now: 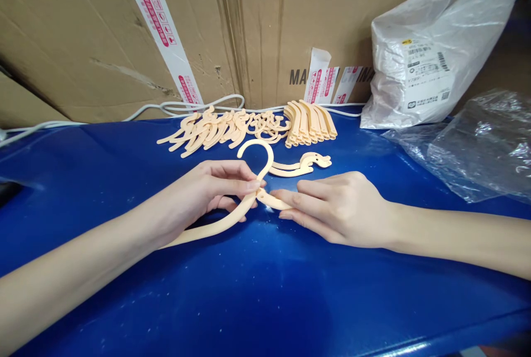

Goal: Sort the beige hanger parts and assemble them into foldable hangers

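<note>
A cream plastic clothes hanger [219, 223] is held between my two hands above the blue table. My left hand [215, 185] pinches it at the joint, just below the upright hook [265, 152]; one long arm runs down to the left beneath that hand. The fingers of my right hand [344, 207] are closed on the short right arm [271, 201], hiding its far end. Right behind the hook lies a folded cream hanger piece [301, 166], untouched by either hand.
Several curved hanger arms [207, 130], loose hooks [269, 124] and a neat row of tubular arms [311, 122] lie at the back. Cardboard boxes [257, 30] stand behind a white cable [166, 107]. A white plastic bag [415, 69] and clear film [485, 146] are at the right.
</note>
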The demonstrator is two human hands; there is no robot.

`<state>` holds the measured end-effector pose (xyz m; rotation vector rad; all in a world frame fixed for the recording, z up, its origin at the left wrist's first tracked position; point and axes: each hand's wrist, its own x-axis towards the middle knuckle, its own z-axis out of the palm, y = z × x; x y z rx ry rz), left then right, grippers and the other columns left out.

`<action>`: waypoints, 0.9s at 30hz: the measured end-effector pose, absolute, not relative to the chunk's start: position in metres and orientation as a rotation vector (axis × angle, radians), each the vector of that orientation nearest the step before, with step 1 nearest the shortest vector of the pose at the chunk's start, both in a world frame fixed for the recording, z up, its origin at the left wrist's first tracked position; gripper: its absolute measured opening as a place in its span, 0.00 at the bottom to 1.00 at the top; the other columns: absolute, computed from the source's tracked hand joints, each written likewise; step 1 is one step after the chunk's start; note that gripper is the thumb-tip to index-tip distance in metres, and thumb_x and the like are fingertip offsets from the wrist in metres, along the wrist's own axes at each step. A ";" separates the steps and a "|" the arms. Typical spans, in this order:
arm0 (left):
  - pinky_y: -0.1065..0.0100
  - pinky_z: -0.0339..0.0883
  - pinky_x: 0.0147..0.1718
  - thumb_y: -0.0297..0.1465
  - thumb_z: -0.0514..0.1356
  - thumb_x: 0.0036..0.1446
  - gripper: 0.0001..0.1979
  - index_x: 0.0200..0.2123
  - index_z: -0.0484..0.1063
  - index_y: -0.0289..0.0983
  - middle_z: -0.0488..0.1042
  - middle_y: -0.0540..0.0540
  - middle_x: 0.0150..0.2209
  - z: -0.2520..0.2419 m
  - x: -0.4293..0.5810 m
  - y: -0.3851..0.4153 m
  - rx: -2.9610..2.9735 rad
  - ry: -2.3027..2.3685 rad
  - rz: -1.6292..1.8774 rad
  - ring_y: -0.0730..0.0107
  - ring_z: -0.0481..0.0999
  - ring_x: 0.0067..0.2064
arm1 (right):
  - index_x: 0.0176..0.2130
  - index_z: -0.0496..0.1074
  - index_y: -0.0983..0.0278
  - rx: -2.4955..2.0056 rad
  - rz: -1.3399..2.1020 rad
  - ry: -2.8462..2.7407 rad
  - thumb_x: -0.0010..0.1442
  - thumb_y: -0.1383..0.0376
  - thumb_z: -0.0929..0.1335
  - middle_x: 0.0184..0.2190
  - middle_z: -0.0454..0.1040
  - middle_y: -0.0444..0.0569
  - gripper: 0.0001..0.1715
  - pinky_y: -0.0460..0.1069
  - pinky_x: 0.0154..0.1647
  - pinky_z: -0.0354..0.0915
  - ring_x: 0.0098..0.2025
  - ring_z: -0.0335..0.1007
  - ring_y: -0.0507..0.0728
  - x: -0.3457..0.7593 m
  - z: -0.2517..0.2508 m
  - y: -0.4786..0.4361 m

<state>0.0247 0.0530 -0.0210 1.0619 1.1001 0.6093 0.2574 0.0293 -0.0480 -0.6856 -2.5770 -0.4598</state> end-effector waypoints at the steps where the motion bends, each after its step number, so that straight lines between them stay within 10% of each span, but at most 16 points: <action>1: 0.79 0.74 0.27 0.28 0.71 0.45 0.06 0.26 0.77 0.36 0.77 0.51 0.26 -0.020 0.025 0.053 1.059 1.096 0.606 0.77 0.76 0.26 | 0.47 0.78 0.66 -0.684 -0.457 -2.578 0.71 0.60 0.60 0.22 0.70 0.41 0.20 0.48 0.20 0.49 0.21 0.67 0.47 0.257 -0.048 0.029; 27: 0.79 0.72 0.25 0.29 0.70 0.44 0.06 0.24 0.78 0.34 0.77 0.48 0.23 -0.026 0.027 0.055 1.146 1.070 0.561 0.76 0.76 0.23 | 0.50 0.77 0.64 -0.718 -0.323 -2.625 0.72 0.59 0.59 0.23 0.72 0.41 0.22 0.48 0.19 0.49 0.22 0.71 0.50 0.261 -0.048 0.032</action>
